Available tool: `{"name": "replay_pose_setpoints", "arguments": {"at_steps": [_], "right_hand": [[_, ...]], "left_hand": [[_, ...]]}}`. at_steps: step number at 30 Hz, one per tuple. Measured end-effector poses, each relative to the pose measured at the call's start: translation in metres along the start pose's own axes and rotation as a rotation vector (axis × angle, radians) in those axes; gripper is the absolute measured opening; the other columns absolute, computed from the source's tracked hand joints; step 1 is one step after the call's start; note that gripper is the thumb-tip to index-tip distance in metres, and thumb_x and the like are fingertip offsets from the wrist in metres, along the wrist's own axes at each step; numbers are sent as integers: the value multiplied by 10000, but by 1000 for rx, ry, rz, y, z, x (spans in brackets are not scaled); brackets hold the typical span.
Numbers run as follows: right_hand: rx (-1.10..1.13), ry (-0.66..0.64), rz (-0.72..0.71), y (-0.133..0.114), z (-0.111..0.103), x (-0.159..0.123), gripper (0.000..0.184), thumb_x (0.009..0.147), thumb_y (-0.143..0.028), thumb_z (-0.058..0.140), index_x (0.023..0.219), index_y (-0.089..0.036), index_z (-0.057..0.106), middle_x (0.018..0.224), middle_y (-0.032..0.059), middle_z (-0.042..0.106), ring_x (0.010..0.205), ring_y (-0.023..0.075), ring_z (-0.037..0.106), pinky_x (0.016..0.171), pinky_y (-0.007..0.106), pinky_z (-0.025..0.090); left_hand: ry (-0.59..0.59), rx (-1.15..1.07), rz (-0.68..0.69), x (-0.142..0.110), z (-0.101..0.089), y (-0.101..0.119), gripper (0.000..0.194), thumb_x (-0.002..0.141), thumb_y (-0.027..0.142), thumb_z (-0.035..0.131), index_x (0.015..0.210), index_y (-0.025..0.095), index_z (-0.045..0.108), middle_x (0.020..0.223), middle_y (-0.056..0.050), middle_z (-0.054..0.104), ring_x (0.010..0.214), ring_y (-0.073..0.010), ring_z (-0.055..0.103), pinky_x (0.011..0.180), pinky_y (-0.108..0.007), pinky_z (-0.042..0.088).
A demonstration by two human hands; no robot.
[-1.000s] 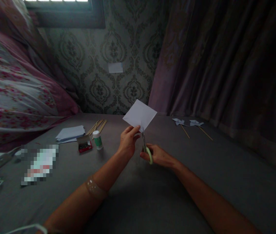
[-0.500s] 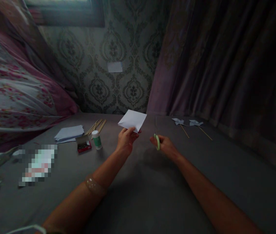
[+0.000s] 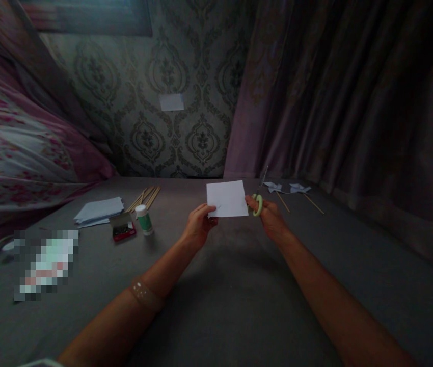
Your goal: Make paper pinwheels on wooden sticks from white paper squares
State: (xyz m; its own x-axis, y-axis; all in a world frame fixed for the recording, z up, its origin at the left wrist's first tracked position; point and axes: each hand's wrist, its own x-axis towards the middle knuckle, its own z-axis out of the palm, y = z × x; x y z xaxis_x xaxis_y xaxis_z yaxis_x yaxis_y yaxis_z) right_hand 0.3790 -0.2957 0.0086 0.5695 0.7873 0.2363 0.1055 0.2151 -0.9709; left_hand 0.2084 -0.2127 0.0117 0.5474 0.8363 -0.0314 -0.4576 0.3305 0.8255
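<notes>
A square sheet of white paper (image 3: pixel 227 198) is pinched at its lower left corner by my left hand (image 3: pixel 198 225). A short dark line, perhaps a cut, shows near my left thumb. My right hand (image 3: pixel 272 216) grips scissors (image 3: pixel 258 203) with pale green handles, the blades pointing up and away. The thumb and fingers of that hand are close to the paper's right edge; whether they touch it I cannot tell. Both hands are above the grey surface (image 3: pixel 224 306).
Left of my hands stand a white-and-green bottle (image 3: pixel 143 220), an open red box (image 3: pixel 124 229) of small dark bits, wooden sticks (image 3: pixel 145 197) and stacked paper (image 3: pixel 100 210). At back right lie two paper pinwheels (image 3: pixel 273 187) on sticks. A blurred-out item (image 3: pixel 48 265) lies at far left.
The scissors have come away from the paper's edge and moved right and up. The paper has turned from a diamond to a squarer position. My right hand is back near the paper's right side.
</notes>
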Motion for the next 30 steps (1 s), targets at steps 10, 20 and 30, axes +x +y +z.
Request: {"name": "replay_pose_setpoints", "arguments": {"at_steps": [10, 20, 30], "right_hand": [[-14, 14, 23, -8, 5, -5, 326, 522, -433, 761, 653, -158, 644, 635, -12, 568, 633, 124, 475, 630, 270, 367], [97, 65, 28, -9, 15, -12, 289, 488, -373, 774, 652, -163, 663, 592, -38, 554, 592, 107, 443, 590, 255, 330], [181, 116, 4, -4, 23, -14, 279, 507, -369, 764, 656, -163, 648, 625, -28, 573, 646, 126, 472, 637, 271, 363]], "left_hand": [[12, -8, -8, 4, -2, -3, 221, 479, 204, 758, 633, 126, 620, 632, 7, 563, 523, -53, 478, 422, -155, 321], [64, -125, -74, 7, -5, -6, 258, 519, 255, 799, 669, 144, 621, 608, 8, 601, 524, -71, 509, 520, -202, 389], [18, -132, -141, -7, 7, -12, 305, 478, 204, 832, 674, 151, 605, 610, 33, 601, 550, -65, 536, 539, -202, 376]]}}
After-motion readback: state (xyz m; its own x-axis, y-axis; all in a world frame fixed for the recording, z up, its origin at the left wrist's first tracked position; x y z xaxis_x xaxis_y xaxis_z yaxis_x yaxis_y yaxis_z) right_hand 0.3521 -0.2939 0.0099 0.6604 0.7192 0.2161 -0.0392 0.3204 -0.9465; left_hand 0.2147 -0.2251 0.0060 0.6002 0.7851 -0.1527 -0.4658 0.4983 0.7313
